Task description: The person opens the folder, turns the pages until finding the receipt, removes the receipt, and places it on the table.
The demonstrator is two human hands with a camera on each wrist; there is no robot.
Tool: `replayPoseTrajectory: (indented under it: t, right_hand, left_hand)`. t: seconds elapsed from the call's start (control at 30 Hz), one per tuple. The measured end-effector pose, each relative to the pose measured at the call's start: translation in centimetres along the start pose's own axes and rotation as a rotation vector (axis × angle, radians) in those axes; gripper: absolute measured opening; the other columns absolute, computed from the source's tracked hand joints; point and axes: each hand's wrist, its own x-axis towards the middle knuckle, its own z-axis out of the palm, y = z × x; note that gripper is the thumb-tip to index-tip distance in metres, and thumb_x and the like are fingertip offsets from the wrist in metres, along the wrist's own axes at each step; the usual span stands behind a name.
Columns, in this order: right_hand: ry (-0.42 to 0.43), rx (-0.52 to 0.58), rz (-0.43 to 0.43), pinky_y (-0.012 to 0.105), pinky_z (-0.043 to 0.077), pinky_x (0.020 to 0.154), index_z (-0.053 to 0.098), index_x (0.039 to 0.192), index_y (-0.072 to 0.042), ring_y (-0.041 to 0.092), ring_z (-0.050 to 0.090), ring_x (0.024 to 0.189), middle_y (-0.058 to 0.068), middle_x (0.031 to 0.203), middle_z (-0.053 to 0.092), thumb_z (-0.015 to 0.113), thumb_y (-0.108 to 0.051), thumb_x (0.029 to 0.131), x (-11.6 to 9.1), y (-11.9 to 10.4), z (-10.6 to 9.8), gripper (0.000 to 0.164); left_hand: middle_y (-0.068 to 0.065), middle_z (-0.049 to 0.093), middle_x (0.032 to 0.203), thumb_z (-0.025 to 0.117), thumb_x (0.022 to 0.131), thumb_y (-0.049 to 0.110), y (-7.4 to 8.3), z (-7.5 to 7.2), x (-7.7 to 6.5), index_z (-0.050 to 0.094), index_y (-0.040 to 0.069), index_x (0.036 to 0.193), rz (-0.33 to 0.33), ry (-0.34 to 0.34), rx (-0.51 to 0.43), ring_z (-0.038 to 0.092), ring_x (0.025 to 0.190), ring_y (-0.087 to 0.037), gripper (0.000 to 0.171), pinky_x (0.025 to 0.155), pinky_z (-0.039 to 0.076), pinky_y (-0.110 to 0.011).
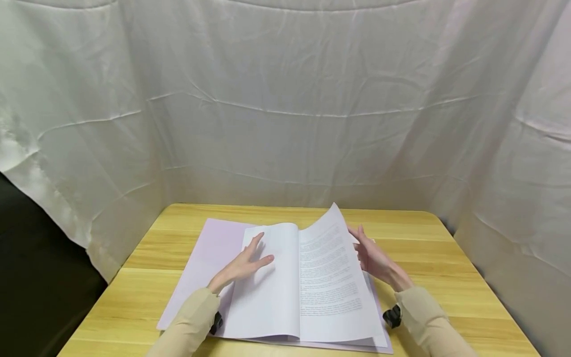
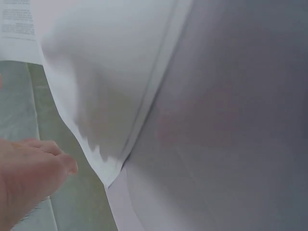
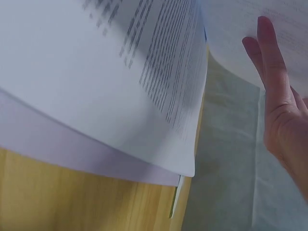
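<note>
A stack of printed sheets lies spread like a book on a lilac folder. Its left page is blank and its right page carries printed text. My left hand is over the blank page with thumb and fingers spread, holding nothing. At the right, the printed page's far corner curves upward. Beside that raised edge is my right hand, some fingertips hidden behind the paper. The right wrist view shows the right hand's fingers stretched out against the raised sheet, with more printed pages below.
The folder rests on a wooden table. Pale grey curtains hang behind and along both sides. A dark area shows at the left beyond the curtain. Each sleeve has a small black device at the wrist.
</note>
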Motion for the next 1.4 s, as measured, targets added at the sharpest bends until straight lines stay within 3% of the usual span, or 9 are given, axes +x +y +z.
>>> replayPoseTrajectory:
  t: [0.23,0.53,0.63,0.8,1.07,1.27,1.4]
  right_hand:
    - [-0.027,0.005,-0.017,0.018,0.058,0.063,-0.007,0.162,-0.020,0.010,0.073,0.087,0.002,0.125,0.070,0.006,-0.051,0.107,-0.2,-0.2,0.9,0.064]
    - [-0.018,-0.069,-0.014,0.027,0.063,0.075,-0.007,0.162,-0.013,0.020,0.074,0.104,0.005,0.139,0.063,0.009,-0.048,0.109,-0.2,-0.5,2.2,0.066]
    - [-0.010,-0.113,-0.010,0.031,0.064,0.078,-0.005,0.162,-0.014,0.023,0.073,0.107,0.018,0.149,0.053,0.007,-0.046,0.109,-0.1,-0.6,2.6,0.063]
    - [-0.005,-0.160,0.003,0.037,0.063,0.084,0.002,0.163,-0.019,0.030,0.070,0.116,0.035,0.159,0.026,0.005,-0.047,0.109,0.1,-0.6,3.2,0.061]
    - [0.036,-0.257,0.017,0.049,0.059,0.095,0.007,0.164,-0.022,0.052,0.048,0.136,0.031,0.164,0.018,0.006,-0.050,0.108,0.3,-0.4,4.2,0.062]
    - [0.086,-0.294,0.034,0.054,0.056,0.100,0.011,0.164,-0.023,0.055,0.041,0.139,0.027,0.165,0.021,0.007,-0.050,0.108,0.6,-0.3,4.9,0.061]
    - [0.075,-0.318,0.027,0.056,0.055,0.101,0.009,0.164,-0.018,0.056,0.038,0.141,0.029,0.165,0.019,0.007,-0.049,0.109,0.8,-0.3,5.2,0.063]
  left_hand:
    - [-0.014,0.006,0.171,0.061,0.098,0.042,0.8,0.0,-0.3,0.008,0.013,0.163,0.032,-0.014,-0.055,0.006,0.158,-0.039,0.089,0.125,0.012,-0.066]
    - [-0.015,0.009,0.171,0.062,0.098,0.043,2.2,0.4,-0.3,0.009,0.012,0.163,0.053,-0.021,-0.158,0.007,0.158,-0.038,0.089,0.127,0.011,-0.061]
    - [-0.014,0.011,0.171,0.062,0.099,0.041,2.6,0.5,-0.2,0.010,0.010,0.163,0.060,-0.021,-0.194,0.007,0.158,-0.038,0.088,0.128,0.012,-0.058]
    - [-0.010,0.011,0.171,0.062,0.099,0.038,3.2,0.8,-0.1,0.009,0.012,0.163,0.058,-0.038,-0.253,0.006,0.159,-0.034,0.087,0.129,0.011,-0.054]
    - [-0.011,0.008,0.172,0.060,0.102,0.033,4.0,1.3,0.1,0.007,0.013,0.163,0.086,-0.094,-0.359,0.007,0.159,-0.033,0.084,0.129,0.014,-0.053]
    - [-0.012,0.009,0.171,0.059,0.102,0.033,4.6,1.8,0.4,0.007,0.013,0.163,0.102,-0.128,-0.424,0.009,0.159,-0.032,0.082,0.129,0.017,-0.050]
    - [-0.013,0.012,0.171,0.058,0.103,0.032,5.0,2.1,0.6,0.008,0.014,0.163,0.110,-0.136,-0.455,0.013,0.158,-0.032,0.081,0.129,0.018,-0.049]
